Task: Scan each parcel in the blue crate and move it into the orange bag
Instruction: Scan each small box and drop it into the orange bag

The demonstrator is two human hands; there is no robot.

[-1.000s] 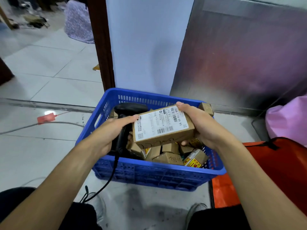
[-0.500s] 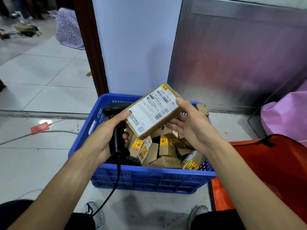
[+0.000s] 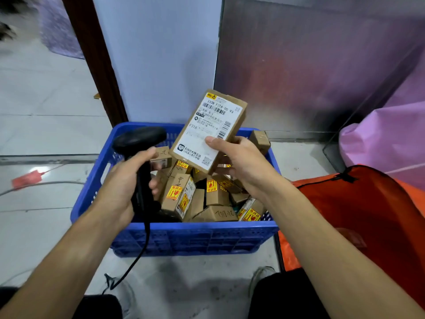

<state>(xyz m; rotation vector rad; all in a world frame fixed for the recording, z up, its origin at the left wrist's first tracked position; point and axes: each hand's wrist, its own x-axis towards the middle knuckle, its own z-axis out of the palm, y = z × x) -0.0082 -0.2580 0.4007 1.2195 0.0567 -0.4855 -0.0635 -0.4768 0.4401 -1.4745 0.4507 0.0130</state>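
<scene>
Right hand (image 3: 241,166) pinches a brown cardboard parcel (image 3: 209,127), tilted toward one o'clock, over the blue plastic crate (image 3: 184,236). Left hand (image 3: 124,187), at nine o'clock, grips a black corded scanner (image 3: 138,140).

One blue crate (image 3: 184,238). One flat labelled parcel (image 3: 211,130) above it. Some nine small cardboard boxes (image 3: 178,196) heaped inside, one more (image 3: 259,139) perched at the far right corner; not countable exactly within the heap. At least five yellow warning stickers (image 3: 173,192) among them. One black barcode scanner (image 3: 138,139), one cable (image 3: 137,256). Two hands: left hand (image 3: 124,185), right hand (image 3: 243,164). One orange bag (image 3: 368,215). One pink sack (image 3: 386,143). One red tag (image 3: 27,178) on the floor (image 3: 46,100). Two shoes (image 3: 259,276).
</scene>
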